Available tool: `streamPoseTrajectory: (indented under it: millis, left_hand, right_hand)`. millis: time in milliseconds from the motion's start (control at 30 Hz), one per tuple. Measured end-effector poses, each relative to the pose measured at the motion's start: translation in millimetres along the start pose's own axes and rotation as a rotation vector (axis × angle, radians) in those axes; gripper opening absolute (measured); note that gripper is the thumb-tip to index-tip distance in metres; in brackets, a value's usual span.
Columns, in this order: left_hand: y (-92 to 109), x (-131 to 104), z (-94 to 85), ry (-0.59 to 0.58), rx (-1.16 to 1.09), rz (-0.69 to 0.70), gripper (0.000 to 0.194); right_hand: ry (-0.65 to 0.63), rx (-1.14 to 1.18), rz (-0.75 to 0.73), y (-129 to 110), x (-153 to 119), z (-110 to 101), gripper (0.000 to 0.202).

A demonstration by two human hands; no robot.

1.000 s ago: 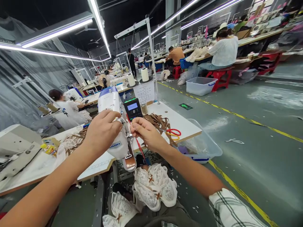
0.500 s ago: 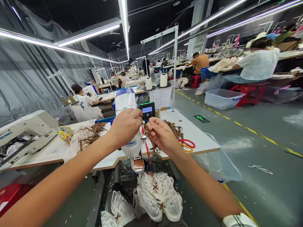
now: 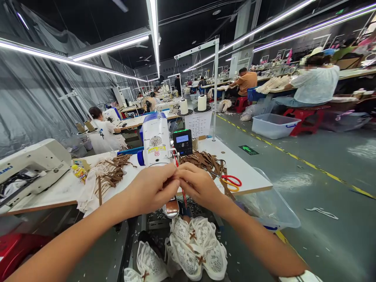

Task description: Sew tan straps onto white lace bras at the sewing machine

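Left hand (image 3: pixel 155 190): curled inward before you; grip unclear.
Right hand (image 3: pixel 200 183): curled likewise, meeting your left; any contents hidden.
Sewing machine (image 3: pixel 155 135): just beyond your hands, partly covered by them.
Lace garments (image 3: pixel 213 248): on your lap, below.

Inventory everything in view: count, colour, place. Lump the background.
machine: 1, white and blue, centre
table: 1, white, under machine
side machine: 1, off-white, left
screen: 1, black, right of machine
spools: 2, white, behind machine
straps: many, brown, flanking machine
scissors: 1, red and orange handles, table right
bottle: 1, yellow, left
lace pieces: several, white, lap
bins: 2+, clear, floor right
lamps: several, white, ceiling
workers: several, mixed clothing, background
left hand: 1, bare, before machine
right hand: 1, bare, meeting left
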State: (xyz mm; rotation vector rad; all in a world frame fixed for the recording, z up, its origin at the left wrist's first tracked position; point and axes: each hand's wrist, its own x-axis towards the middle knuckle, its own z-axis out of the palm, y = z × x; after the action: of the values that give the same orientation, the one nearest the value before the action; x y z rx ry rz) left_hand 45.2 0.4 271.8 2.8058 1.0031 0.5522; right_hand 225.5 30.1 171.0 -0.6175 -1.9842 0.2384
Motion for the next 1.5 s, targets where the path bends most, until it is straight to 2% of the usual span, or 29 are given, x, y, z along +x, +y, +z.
streamPoseTrajectory:
  millis: [167, 300, 367, 400, 500, 567, 633, 767, 833, 867, 900, 933, 967, 1000, 1033, 1067, 1133, 1167, 1200, 1267, 1400, 1500]
  left_hand:
    - [-10.0, -2.5, 6.2, 0.034, 0.214, 0.028, 0.019]
    - [-6.2, -0.3, 2.7, 0.076, 0.282, -0.063, 0.020]
    - [-4.0, 1.7, 1.2, 0.080, 0.252, -0.106, 0.020]
    - [-3.7, 2.9, 1.2, 0.073, 0.232, -0.114, 0.020]
    - [-6.3, 6.8, 4.5, 0.039, 0.163, -0.128, 0.020]
    - [-10.0, 10.4, 6.5, 0.031, 0.081, -0.145, 0.021]
    - [-13.4, 15.2, 4.8, 0.039, -0.050, -0.153, 0.020]
    - [-13.5, 22.4, -11.0, 0.072, -0.342, -0.164, 0.017]
    - [-7.6, 16.8, -15.7, 0.123, -0.348, -0.176, 0.017]
    - [-3.3, 9.8, -13.0, 0.148, -0.312, -0.180, 0.018]
    - [1.6, -0.2, -5.3, 0.154, -0.265, -0.173, 0.019]
    - [6.9, -12.9, 8.3, 0.141, -0.221, -0.134, 0.020]
    - [12.3, -27.7, 27.8, 0.098, -0.178, -0.094, 0.022]
    - [17.7, -43.6, 52.5, 0.030, -0.150, 0.019, 0.022]
    - [22.7, -59.5, 80.8, -0.048, -0.151, 0.189, 0.023]
    - [27.4, -74.5, 110.4, -0.110, -0.165, 0.250, 0.025]
    - [34.5, -97.8, 162.9, -0.211, -0.169, 0.289, 0.026]
    - [36.6, -105.0, 181.3, -0.267, -0.139, 0.312, 0.025]
    - [37.8, -109.0, 192.6, -0.280, -0.129, 0.299, 0.021]
    - [38.3, -107.9, 193.9, -0.249, -0.136, 0.232, 0.004]
    - [34.4, -83.2, 153.9, -0.096, -0.190, 0.108, 0.035]
    - [21.2, -57.3, 142.8, -0.032, -0.009, 0.136, 0.041]
  right_hand:
    - [0.092, -0.108, -0.060, 6.7, -1.3, 6.8, 0.018]
    - [0.259, -0.037, -0.068, 11.0, -2.1, 9.1, 0.020]
    - [0.259, 0.042, -0.036, 12.0, -2.1, 8.2, 0.011]
    - [0.235, 0.085, -0.014, 12.6, -2.1, 7.8, 0.009]
    - [0.152, 0.232, 0.027, 15.0, -0.9, 10.4, 0.038]
    - [0.133, 0.359, 0.046, 17.2, 2.3, 16.2, 0.047]
    - [0.151, 0.553, 0.111, 19.9, 7.9, 24.4, 0.048]
    - [0.284, 1.060, 0.331, 25.5, 17.1, 36.4, 0.046]
    - [0.274, 1.127, 0.366, 25.3, 11.9, 34.7, 0.039]
    - [0.281, 1.085, 0.382, 23.6, 5.5, 32.0, 0.031]
    - [0.327, 1.008, 0.409, 20.9, -3.3, 28.5, 0.029]
    - [0.390, 0.921, 0.448, 17.3, -13.8, 25.2, 0.039]
    - [0.443, 0.843, 0.496, 12.9, -25.3, 22.6, 0.051]
    - [0.446, 0.810, 0.542, 8.3, -36.8, 21.4, 0.057]
    - [0.382, 0.851, 0.582, 4.0, -47.2, 22.0, 0.055]
    - [0.258, 0.966, 0.618, 0.8, -55.7, 24.7, 0.051]
    - [-0.005, 1.243, 0.686, 0.4, -65.2, 35.9, 0.045]
    - [-0.054, 1.331, 0.729, 4.2, -66.1, 43.8, 0.044]
    - [-0.043, 1.371, 0.779, 11.1, -65.0, 52.6, 0.043]
    - [0.064, 1.343, 0.872, 32.5, -59.2, 71.2, 0.043]
    - [0.177, 1.260, 0.982, 83.0, -54.5, 100.6, 0.049]
    - [0.141, 1.233, 1.013, 100.3, -76.8, 105.2, 0.048]
